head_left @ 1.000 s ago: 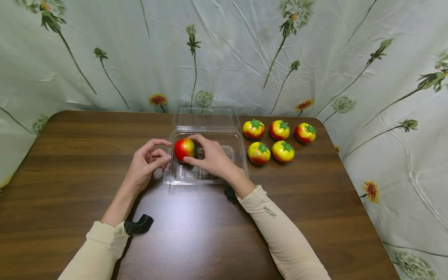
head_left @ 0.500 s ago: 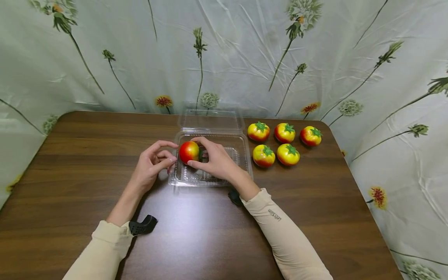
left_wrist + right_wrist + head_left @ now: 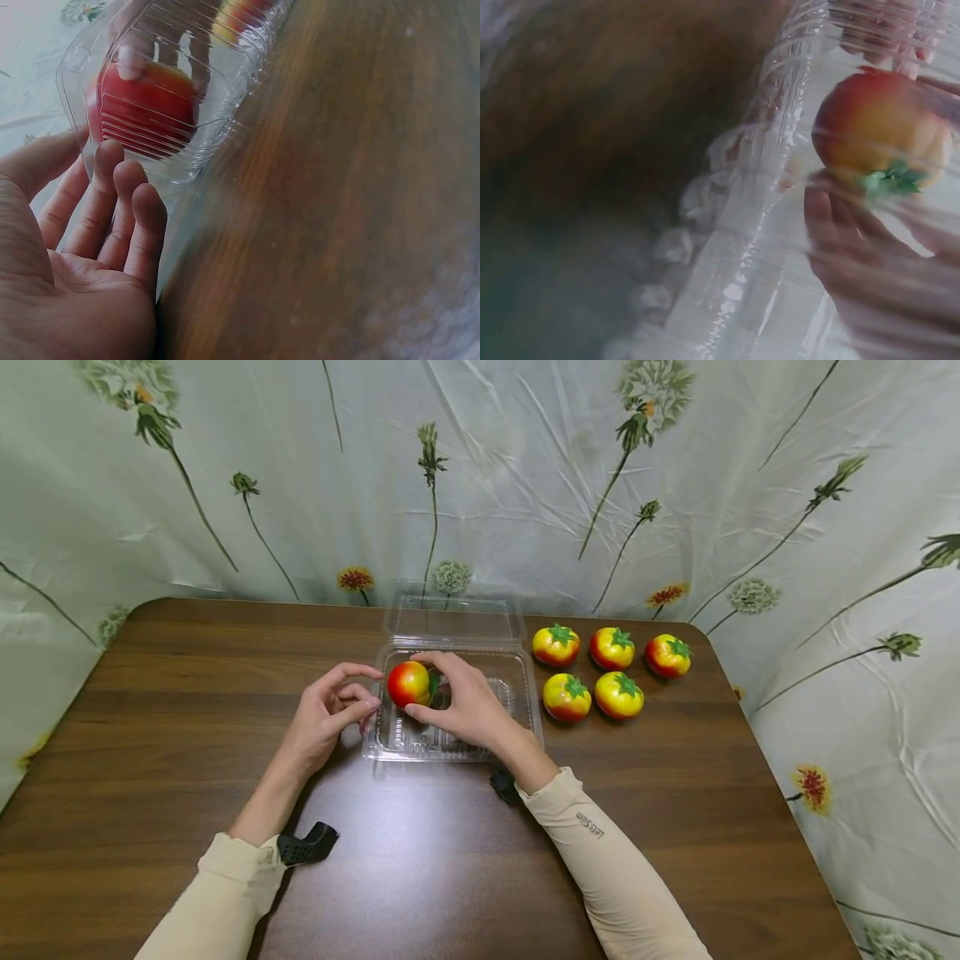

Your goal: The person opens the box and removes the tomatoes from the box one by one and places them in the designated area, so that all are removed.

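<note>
A clear plastic clamshell container (image 3: pixel 442 752) sits on the table with its lid (image 3: pixel 453 617) raised at the back. My right hand (image 3: pixel 472 706) holds a red and yellow tomato (image 3: pixel 408 684) between thumb and fingers, inside the container's left part. In the right wrist view the green leafy top of the tomato (image 3: pixel 889 135) faces the right palm, seen through the clear wall. My left hand (image 3: pixel 330 714) is at the left rim, thumb tip over the edge. In the left wrist view, its fingers (image 3: pixel 124 210) lie under the flange, against the ribbed wall.
Several more red and yellow tomatoes (image 3: pixel 566 697) with green tops stand in two rows right of the container. The brown wooden table (image 3: pixel 420 860) ends at a flower-printed curtain (image 3: pixel 502 510) behind. Each wrist wears a black device (image 3: pixel 309 843).
The head view has shifted, so everything lies a little further right in it. The tomato stays at the container's left side in the right hand; the left hand keeps its place at the rim.
</note>
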### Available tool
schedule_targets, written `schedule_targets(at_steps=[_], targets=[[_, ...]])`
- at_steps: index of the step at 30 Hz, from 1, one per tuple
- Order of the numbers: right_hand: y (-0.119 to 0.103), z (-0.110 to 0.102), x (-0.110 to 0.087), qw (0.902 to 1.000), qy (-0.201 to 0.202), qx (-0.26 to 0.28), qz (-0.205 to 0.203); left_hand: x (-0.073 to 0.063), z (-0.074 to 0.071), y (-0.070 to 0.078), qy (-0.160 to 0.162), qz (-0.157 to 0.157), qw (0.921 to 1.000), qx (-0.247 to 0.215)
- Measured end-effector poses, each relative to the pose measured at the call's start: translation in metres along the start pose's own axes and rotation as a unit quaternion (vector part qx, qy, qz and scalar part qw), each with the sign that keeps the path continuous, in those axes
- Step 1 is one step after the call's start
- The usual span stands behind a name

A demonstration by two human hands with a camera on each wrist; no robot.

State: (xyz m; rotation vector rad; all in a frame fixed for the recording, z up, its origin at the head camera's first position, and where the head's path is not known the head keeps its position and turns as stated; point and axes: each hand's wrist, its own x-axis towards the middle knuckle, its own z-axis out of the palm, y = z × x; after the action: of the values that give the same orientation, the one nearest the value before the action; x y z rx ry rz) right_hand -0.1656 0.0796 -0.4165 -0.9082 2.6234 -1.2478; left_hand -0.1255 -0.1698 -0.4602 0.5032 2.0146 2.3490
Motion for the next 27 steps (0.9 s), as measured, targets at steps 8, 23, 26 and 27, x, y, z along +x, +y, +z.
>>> schedule_targets(at_steps=[8,23,26,27], targets=[[-0.001,-0.002,-0.002,0.9992,0.027,-0.025,-0.018,-0.001,0.001,-0.001,0.003,-0.002,1.0,-0.004],[-0.011,-0.01,-0.003,0.9957,0.077,-0.033,-0.038,0.001,-0.002,-0.003,0.001,0.005,1.0,0.001],[-0.012,-0.011,-0.004,0.995,0.084,-0.038,-0.038,0.0,-0.002,-0.004,-0.001,0.006,1.0,-0.001],[-0.012,-0.012,-0.004,0.9948,0.086,-0.039,-0.039,0.0,-0.001,-0.004,-0.001,0.006,1.0,-0.002]])
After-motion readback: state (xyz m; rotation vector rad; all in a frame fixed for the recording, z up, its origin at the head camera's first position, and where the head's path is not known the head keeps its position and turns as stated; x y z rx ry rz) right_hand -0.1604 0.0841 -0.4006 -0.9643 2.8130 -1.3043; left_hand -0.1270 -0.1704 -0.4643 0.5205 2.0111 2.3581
